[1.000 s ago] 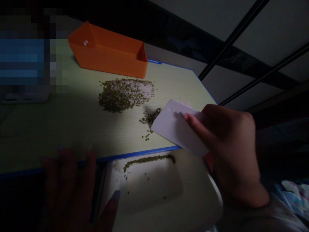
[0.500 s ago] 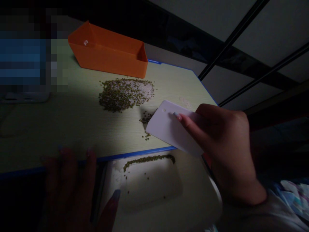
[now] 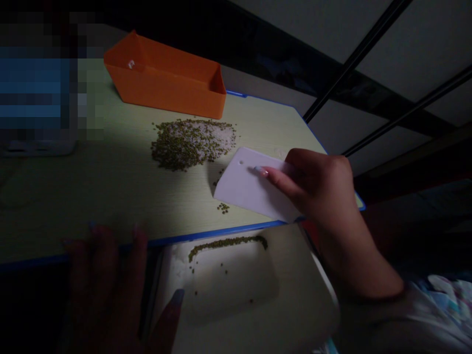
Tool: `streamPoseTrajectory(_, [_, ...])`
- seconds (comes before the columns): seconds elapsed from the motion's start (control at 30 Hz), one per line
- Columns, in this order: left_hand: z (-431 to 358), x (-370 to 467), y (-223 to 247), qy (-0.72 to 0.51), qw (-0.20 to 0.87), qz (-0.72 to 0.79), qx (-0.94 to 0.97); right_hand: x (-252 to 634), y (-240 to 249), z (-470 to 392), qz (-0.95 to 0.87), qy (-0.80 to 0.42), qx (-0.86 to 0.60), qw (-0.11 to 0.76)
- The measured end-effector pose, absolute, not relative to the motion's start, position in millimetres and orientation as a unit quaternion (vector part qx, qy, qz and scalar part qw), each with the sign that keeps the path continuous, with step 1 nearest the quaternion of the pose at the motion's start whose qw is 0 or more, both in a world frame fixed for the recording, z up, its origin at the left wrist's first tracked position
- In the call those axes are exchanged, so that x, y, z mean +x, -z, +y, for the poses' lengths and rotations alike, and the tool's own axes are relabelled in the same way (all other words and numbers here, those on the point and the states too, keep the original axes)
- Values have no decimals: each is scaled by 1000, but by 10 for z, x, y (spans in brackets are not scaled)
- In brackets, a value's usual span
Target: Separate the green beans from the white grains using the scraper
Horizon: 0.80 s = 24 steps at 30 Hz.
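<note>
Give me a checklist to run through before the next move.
1. Right hand on white scraper: ok, thumb on top.
2. White container at the table's blue edge: ok.
3. Left hand's grip on container: cannot tell, too dark.
4. Scraper's lower side flat on table: cannot tell.
5. No grains left beside scraper: not ok, a few grains lie there.

You seem to be in a dim room at home, because past your blue-edged table are big pale closet-like panels, and right of it is patterned cloth.
</note>
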<state>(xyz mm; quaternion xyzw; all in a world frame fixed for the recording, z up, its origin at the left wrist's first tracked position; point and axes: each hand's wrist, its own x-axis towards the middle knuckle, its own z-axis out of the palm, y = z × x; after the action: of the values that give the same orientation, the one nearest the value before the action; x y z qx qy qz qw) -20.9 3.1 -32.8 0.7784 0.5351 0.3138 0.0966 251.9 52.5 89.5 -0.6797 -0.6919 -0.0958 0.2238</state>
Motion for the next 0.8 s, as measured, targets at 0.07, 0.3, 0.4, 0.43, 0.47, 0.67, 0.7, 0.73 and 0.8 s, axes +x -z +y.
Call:
streamPoseTrajectory(0.07, [36, -198, 333, -309, 97, 539, 777, 2539, -899, 611, -704, 84, -671, 219])
streamPoseTrajectory(0.3, [7, -160, 255, -295, 111, 553, 772, 2531, -887, 782, -747, -4, -626, 223])
streamPoseTrajectory(0.4, [-8, -165, 230, -289, 111, 549, 776, 2552, -883, 826, -770, -36, -596, 225])
streamPoseTrajectory(0.43, [-9, -167, 226, -287, 110, 548, 778, 2559, -884, 838, -777, -46, -586, 225])
streamPoseTrajectory(0.47, [-9, -169, 225, -285, 108, 548, 779, 2566, -886, 849, -784, -55, -576, 225])
streamPoseTrajectory(0.67, [4, -155, 229, -277, 110, 554, 778, 2583, -877, 865, -801, -98, -546, 226])
streamPoseTrajectory(0.7, [5, -155, 232, -281, 109, 552, 777, 2587, -867, 861, -799, -104, -547, 227])
streamPoseTrajectory(0.73, [6, -158, 236, -282, 110, 553, 776, 2594, -855, 857, -797, -108, -548, 229])
streamPoseTrajectory(0.8, [7, -174, 250, -283, 107, 554, 776, 2614, -827, 850, -790, -114, -553, 236])
